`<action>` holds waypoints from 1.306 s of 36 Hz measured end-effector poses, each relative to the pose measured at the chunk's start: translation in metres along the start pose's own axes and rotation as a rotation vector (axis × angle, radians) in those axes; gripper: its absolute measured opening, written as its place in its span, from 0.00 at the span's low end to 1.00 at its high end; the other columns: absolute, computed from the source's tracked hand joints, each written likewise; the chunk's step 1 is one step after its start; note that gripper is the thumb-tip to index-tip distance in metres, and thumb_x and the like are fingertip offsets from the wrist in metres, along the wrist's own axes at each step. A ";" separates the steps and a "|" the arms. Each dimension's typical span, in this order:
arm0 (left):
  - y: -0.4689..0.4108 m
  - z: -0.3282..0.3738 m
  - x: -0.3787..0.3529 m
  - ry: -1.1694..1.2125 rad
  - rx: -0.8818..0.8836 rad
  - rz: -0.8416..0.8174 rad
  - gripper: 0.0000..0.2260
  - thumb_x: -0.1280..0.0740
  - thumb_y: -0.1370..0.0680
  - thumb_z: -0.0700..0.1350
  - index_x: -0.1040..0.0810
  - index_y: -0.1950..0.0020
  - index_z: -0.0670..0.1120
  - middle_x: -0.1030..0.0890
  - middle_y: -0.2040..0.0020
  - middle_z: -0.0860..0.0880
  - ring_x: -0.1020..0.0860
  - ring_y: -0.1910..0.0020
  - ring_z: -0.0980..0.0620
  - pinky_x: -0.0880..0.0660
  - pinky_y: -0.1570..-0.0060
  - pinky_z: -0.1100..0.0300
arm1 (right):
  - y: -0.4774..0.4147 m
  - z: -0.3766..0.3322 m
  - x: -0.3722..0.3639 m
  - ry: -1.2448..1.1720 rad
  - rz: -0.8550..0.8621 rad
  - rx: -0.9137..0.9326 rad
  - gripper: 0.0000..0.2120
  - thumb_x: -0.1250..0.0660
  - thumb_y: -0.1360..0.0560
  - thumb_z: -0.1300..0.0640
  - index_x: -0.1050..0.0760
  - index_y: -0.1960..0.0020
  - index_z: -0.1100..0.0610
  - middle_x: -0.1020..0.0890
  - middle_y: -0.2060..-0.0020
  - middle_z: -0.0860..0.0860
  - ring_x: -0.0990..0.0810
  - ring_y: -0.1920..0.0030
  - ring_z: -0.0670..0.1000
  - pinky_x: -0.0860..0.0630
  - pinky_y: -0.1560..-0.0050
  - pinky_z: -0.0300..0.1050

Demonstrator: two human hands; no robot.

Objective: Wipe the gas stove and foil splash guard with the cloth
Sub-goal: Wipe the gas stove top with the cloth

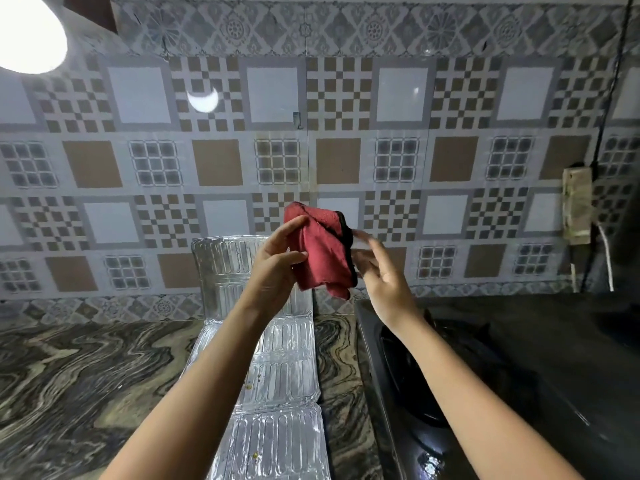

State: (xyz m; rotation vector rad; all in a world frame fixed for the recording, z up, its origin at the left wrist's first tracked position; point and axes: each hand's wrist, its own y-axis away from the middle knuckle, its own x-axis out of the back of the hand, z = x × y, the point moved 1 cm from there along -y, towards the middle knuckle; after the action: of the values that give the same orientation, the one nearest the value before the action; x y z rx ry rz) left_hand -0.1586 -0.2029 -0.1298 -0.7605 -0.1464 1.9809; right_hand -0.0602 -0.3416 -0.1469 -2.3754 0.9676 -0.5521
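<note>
A red cloth [322,251] with a dark edge hangs bunched in the air in front of the tiled wall. My left hand [277,268] grips its left side with thumb and fingers. My right hand [381,271] is at its right edge, fingers blurred and spread against the dark hem. Below my left arm the foil splash guard [280,393] lies on the counter, its far panel bent upright against the wall, with small food specks on it. The black gas stove [519,375] sits to the right under my right forearm.
A marbled stone counter [86,375] spreads to the left of the foil. A patterned tile wall [214,161] rises behind. A switch box [576,206] and hanging cables are on the wall at the right. A bright lamp [27,32] glares at the top left.
</note>
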 end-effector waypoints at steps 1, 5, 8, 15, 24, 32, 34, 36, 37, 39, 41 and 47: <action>0.001 0.000 0.000 0.032 0.005 -0.015 0.23 0.39 0.36 0.29 0.23 0.44 0.45 0.23 0.49 0.46 0.25 0.52 0.50 0.23 0.55 0.59 | 0.001 0.000 -0.003 -0.020 -0.011 -0.007 0.19 0.43 0.20 0.59 0.34 0.35 0.39 0.20 0.47 0.40 0.21 0.48 0.59 0.25 0.45 0.60; 0.006 -0.001 0.002 0.112 0.057 -0.085 0.23 0.40 0.34 0.27 0.22 0.45 0.45 0.23 0.49 0.45 0.23 0.53 0.51 0.22 0.57 0.62 | 0.002 -0.005 -0.013 -0.132 -0.080 -0.021 0.17 0.45 0.21 0.53 0.38 0.35 0.36 0.26 0.43 0.37 0.25 0.42 0.37 0.28 0.36 0.46; 0.011 0.001 0.007 0.050 0.075 -0.155 0.22 0.39 0.34 0.27 0.21 0.45 0.45 0.22 0.49 0.46 0.23 0.54 0.50 0.22 0.57 0.62 | 0.000 -0.009 -0.018 -0.162 -0.100 -0.006 0.16 0.44 0.25 0.46 0.37 0.39 0.34 0.29 0.41 0.34 0.29 0.39 0.34 0.32 0.34 0.41; 0.021 0.015 0.017 -0.187 0.129 -0.162 0.19 0.36 0.35 0.30 0.21 0.48 0.45 0.20 0.54 0.48 0.23 0.57 0.52 0.23 0.59 0.63 | -0.006 -0.012 -0.021 -0.177 0.094 0.009 0.09 0.40 0.22 0.59 0.26 0.43 0.51 0.21 0.50 0.46 0.22 0.51 0.37 0.27 0.51 0.31; 0.037 0.021 0.018 -0.252 0.380 -0.219 0.12 0.31 0.34 0.35 0.18 0.53 0.47 0.19 0.47 0.47 0.21 0.56 0.50 0.21 0.57 0.59 | -0.011 -0.018 -0.017 -0.134 0.140 -0.098 0.10 0.37 0.23 0.59 0.26 0.46 0.44 0.22 0.44 0.56 0.22 0.48 0.51 0.23 0.52 0.40; 0.040 0.004 0.017 0.008 0.289 -0.031 0.20 0.31 0.33 0.34 0.22 0.42 0.42 0.23 0.42 0.40 0.21 0.57 0.46 0.19 0.61 0.59 | 0.018 -0.022 -0.022 -0.316 0.010 -0.175 0.12 0.40 0.22 0.58 0.30 0.44 0.43 0.21 0.53 0.54 0.20 0.57 0.48 0.24 0.59 0.37; 0.042 0.001 0.015 0.019 0.256 -0.052 0.20 0.32 0.31 0.34 0.24 0.39 0.41 0.25 0.40 0.40 0.21 0.54 0.45 0.19 0.58 0.57 | 0.024 -0.020 -0.023 -0.292 -0.053 -0.180 0.12 0.39 0.23 0.56 0.28 0.43 0.42 0.23 0.45 0.56 0.22 0.47 0.53 0.24 0.48 0.42; 0.042 -0.003 0.013 0.015 0.220 -0.065 0.20 0.33 0.29 0.34 0.25 0.37 0.41 0.26 0.38 0.40 0.22 0.50 0.44 0.20 0.53 0.54 | 0.030 -0.018 -0.023 -0.237 -0.092 -0.198 0.11 0.37 0.24 0.50 0.26 0.43 0.40 0.25 0.38 0.53 0.25 0.39 0.54 0.29 0.36 0.50; 0.041 -0.005 0.011 0.011 0.203 -0.061 0.20 0.33 0.28 0.34 0.25 0.37 0.42 0.26 0.38 0.41 0.22 0.48 0.44 0.20 0.50 0.53 | 0.032 -0.017 -0.022 -0.226 -0.099 -0.215 0.12 0.36 0.25 0.49 0.26 0.43 0.40 0.25 0.38 0.52 0.26 0.37 0.54 0.31 0.34 0.51; 0.039 -0.008 0.008 0.008 0.178 -0.056 0.19 0.33 0.29 0.34 0.25 0.37 0.43 0.26 0.39 0.41 0.22 0.47 0.44 0.22 0.47 0.52 | 0.034 -0.016 -0.019 -0.257 -0.083 -0.248 0.14 0.36 0.27 0.48 0.25 0.42 0.42 0.23 0.39 0.52 0.25 0.38 0.53 0.31 0.34 0.51; 0.038 -0.011 0.004 0.013 0.178 -0.066 0.19 0.33 0.29 0.35 0.24 0.38 0.44 0.25 0.39 0.42 0.22 0.48 0.45 0.21 0.51 0.55 | 0.034 -0.016 -0.012 -0.305 -0.064 -0.275 0.16 0.36 0.28 0.49 0.24 0.41 0.46 0.21 0.40 0.52 0.23 0.39 0.52 0.30 0.36 0.48; 0.032 -0.025 -0.018 -0.078 0.168 -0.080 0.17 0.32 0.30 0.35 0.22 0.42 0.45 0.26 0.38 0.42 0.23 0.46 0.46 0.21 0.53 0.58 | 0.032 -0.015 0.020 -0.285 -0.023 -0.286 0.16 0.30 0.31 0.53 0.22 0.43 0.49 0.22 0.40 0.51 0.23 0.39 0.52 0.27 0.37 0.49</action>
State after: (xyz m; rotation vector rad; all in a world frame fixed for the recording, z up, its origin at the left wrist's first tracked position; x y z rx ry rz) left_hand -0.1622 -0.2392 -0.1548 -0.5615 -0.0546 1.9206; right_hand -0.0720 -0.3803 -0.1504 -2.6258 0.9403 -0.0787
